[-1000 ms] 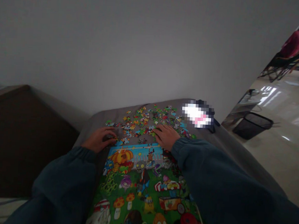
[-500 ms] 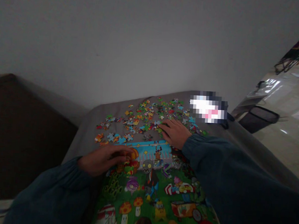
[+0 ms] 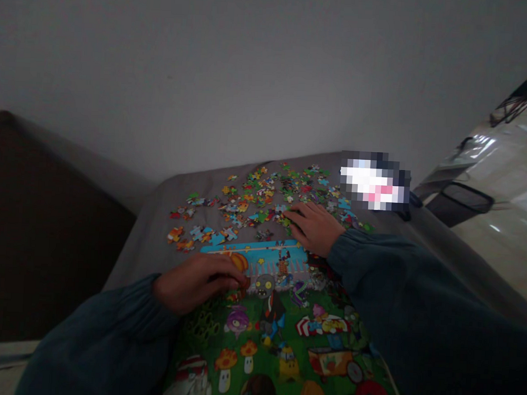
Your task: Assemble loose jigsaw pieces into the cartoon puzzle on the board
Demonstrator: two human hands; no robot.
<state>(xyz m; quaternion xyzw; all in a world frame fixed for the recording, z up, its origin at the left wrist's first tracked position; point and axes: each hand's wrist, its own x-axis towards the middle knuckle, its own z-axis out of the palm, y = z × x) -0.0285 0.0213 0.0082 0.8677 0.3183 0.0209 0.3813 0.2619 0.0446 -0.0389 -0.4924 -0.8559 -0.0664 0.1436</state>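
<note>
A jigsaw puzzle (image 3: 279,316) with cartoon zombies and plants on green ground lies in front of me, its far strip blue. My left hand (image 3: 201,280) is over its upper left part, beside a printed pumpkin. Its thumb and fingertips come together against the picture; anything between them is hidden. Beyond the far edge of the puzzle, loose jigsaw pieces (image 3: 240,207) are spread in a heap. My right hand (image 3: 317,227) rests palm down at the near right of these pieces, fingers stretched out and slightly apart, with the fingertips touching some of them.
A grey cloth surface (image 3: 152,215) carries the puzzle and pieces, up against a pale wall (image 3: 252,73). A blurred-out white and dark item (image 3: 374,180) lies at the back right. To the left is a dark brown panel (image 3: 44,239); at right, shiny floor tiles (image 3: 511,193).
My left hand has moved right across the pumpkin picture, its fingertips closing together. My right hand stays at the loose pieces. The whole view has shifted slightly.
</note>
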